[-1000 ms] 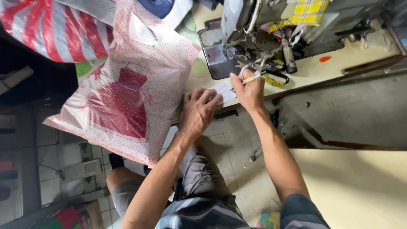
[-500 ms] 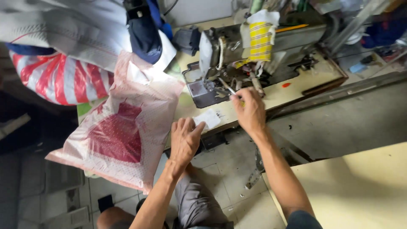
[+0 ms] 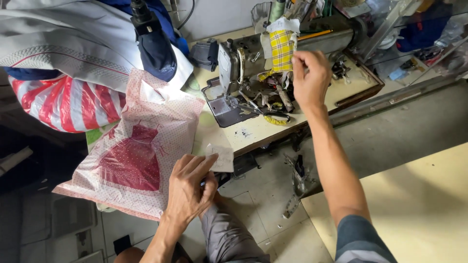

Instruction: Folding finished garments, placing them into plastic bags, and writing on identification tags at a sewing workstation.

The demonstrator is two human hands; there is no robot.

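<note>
Since half a second ago the right hand [image 3: 311, 80] has lifted off the table edge and risen to the sewing machine's head, while the left hand [image 3: 191, 187] has slid back toward the body, taking a small pale patch [image 3: 219, 157] with it.

Largest first: the sewing machine [image 3: 287, 53] fills the top centre, its long body running from about nine o'clock to three o'clock across a cream table [image 3: 253, 131]. A yellow checked cloth [image 3: 282, 48] is wrapped around its head. At the machine's nine o'clock hangs a pink dotted bag [image 3: 141, 151] printed with a red dress, draped over the table's near corner. Beyond it, at eleven o'clock, lies a red-striped bundle [image 3: 63, 104].

The right hand is at the checked cloth's three o'clock, just beside it, fingers curled and pinched together; whether they grip thread or anything else cannot be told. The left hand sits at the frame's six o'clock, over the lap, fingers pinching the patch's lower edge.

The patch lies at the left hand's one o'clock, touching its fingertips, at the table's near edge. It is thin, whitish and roughly rectangular, its long axis pointing toward twelve o'clock, toward the needle plate [image 3: 226, 107]. The left hand is far nearer to it; the right is well apart, up at one o'clock.
</note>
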